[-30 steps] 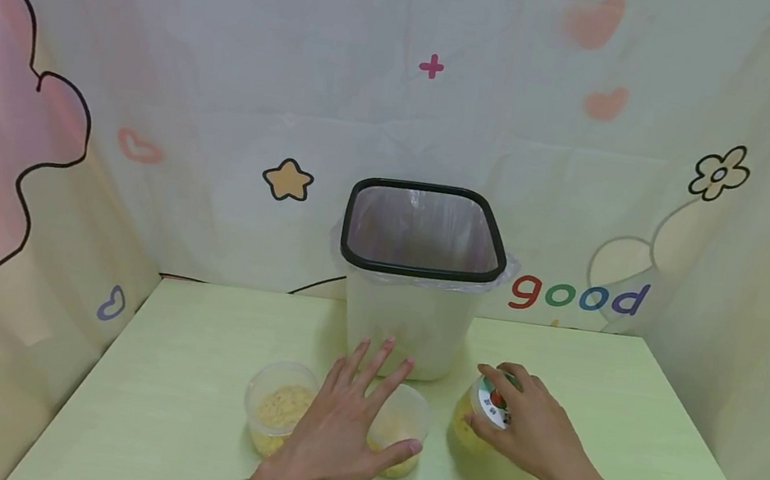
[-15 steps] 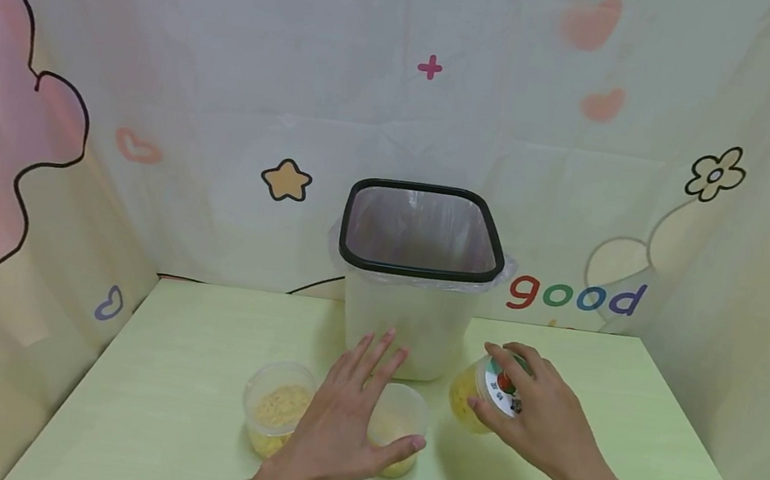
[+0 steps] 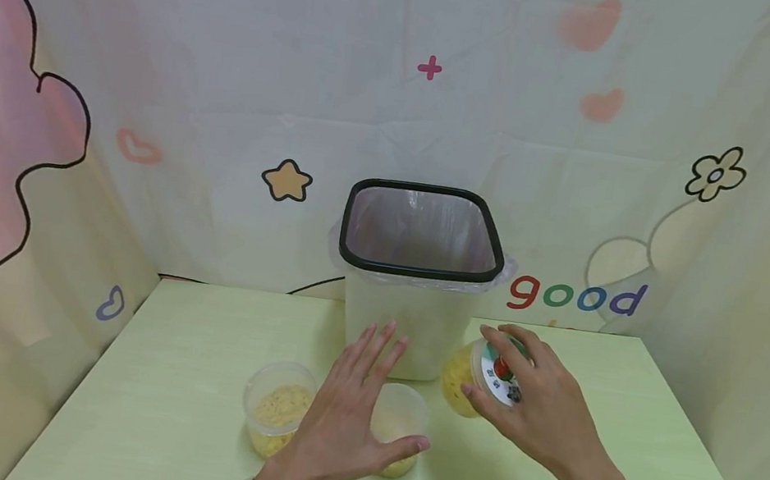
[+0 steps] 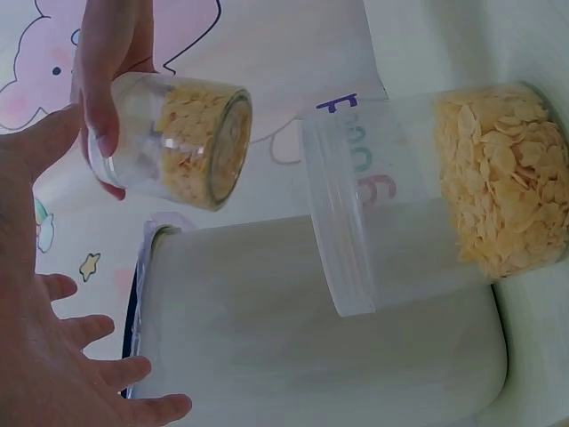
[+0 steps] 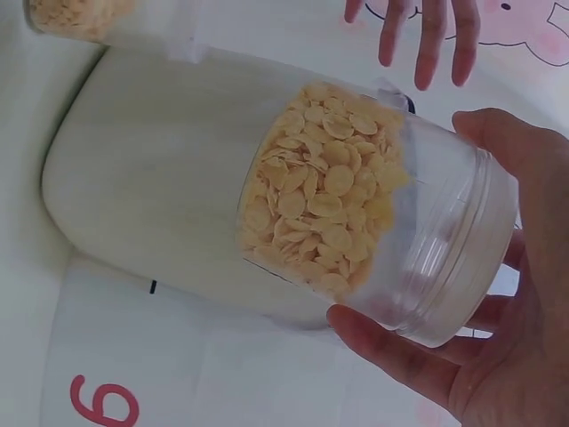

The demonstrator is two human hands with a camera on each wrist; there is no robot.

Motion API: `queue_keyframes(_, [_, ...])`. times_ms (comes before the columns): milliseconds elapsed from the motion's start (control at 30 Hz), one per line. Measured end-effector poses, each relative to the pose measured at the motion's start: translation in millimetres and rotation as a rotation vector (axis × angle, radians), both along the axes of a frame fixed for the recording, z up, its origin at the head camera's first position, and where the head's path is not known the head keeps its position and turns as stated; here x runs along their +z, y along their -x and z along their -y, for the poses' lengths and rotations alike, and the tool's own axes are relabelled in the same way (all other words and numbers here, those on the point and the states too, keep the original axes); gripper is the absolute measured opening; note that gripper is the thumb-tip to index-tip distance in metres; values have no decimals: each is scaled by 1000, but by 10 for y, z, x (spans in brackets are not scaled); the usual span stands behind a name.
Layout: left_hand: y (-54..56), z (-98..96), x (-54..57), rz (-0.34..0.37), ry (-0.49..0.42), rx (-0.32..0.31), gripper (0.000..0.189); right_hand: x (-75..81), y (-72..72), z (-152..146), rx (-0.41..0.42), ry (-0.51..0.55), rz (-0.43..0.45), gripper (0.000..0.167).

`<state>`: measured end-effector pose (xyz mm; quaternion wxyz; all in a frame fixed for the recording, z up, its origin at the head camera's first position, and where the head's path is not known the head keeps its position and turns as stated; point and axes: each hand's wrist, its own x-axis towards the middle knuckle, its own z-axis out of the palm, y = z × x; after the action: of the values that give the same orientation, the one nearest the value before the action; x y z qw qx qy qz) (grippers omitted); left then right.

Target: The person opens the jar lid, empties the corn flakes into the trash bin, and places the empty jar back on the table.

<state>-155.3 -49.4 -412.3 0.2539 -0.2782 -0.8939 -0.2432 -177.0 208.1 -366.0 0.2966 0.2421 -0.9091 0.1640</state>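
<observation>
My right hand [image 3: 536, 399] grips a clear plastic jar [image 3: 459, 380] of pale yellow flakes around its lid, which carries a white and green label with a red picture. In the head view the jar leans, its base toward the left, and it hangs above the table. The right wrist view shows flakes [image 5: 320, 196] filling its lower part. My left hand [image 3: 342, 424] is spread with straight fingers over a second jar [image 3: 401, 417], hiding part of it. Left of that hand stands a third jar [image 3: 269, 414], its lower part full of flakes.
Behind the jars stands a white bin [image 3: 410, 318] with a black rim and a plastic liner. They share a pale green table [image 3: 202, 362]. A curtain printed with hearts, a star and the word "good" [image 3: 578, 296] hangs at the back.
My right hand has lifted the gripped jar off the table and moved it up and slightly left, tilting it more. My left hand has barely shifted.
</observation>
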Motion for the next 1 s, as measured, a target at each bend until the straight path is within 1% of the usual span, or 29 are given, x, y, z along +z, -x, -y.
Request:
queue_keyframes(67, [7, -2, 4, -6, -9, -4, 114, 40, -6, 24, 9, 3, -11, 70])
queue_keyframes(300, [39, -23, -2, -104, -43, -24, 112, 175, -25, 144, 67, 26, -59, 69])
queue_keyframes(467, [36, -26, 25, -110, -55, -21, 113, 244, -37, 219, 109, 51, -74, 67])
queue_keyframes(667, [30, -28, 48, -114, -68, -13, 114, 282, -72, 312, 146, 77, -29, 69])
queue_keyframes(800, [32, -32, 64, -116, -78, -16, 115, 302, -86, 374, 162, 92, -21, 69])
queue_keyframes(900, [36, -34, 83, -125, -100, -18, 117, 318, -91, 421, 173, 105, -22, 69])
queue_keyframes(1000, [46, -40, 102, -148, -135, -16, 119, 328, -94, 476, 190, 128, -24, 68])
